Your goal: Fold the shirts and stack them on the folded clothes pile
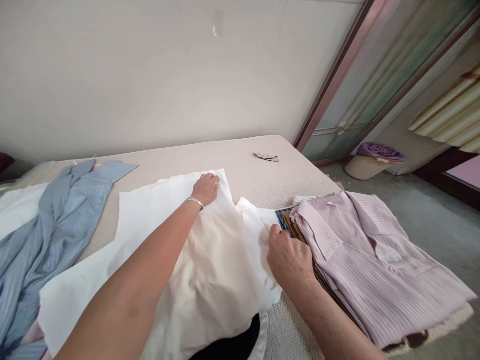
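Observation:
A white garment (161, 187) lies spread over the bed, with a cream-tinted, wrinkled middle part. My left hand (206, 189), a bracelet at its wrist, rests on the cloth near the far edge, fingers lightly bent and slightly apart. My right hand (290, 255) is closed on the right side part of the white garment, thumb and fingers pinched together. Close beside it is a stack of folded clothes, topped by a pale pink striped shirt (378, 270). Black cloth (232, 345) shows under the near edge of the white garment.
Blue-grey ribbed clothing (63, 215) lies loosely at the left. Eyeglasses (266, 157) rest toward the far side of the bed (180, 157). A wall stands behind. On the floor at right is a bin (365, 165) with a purple liner, near a glass-paned door (337, 120).

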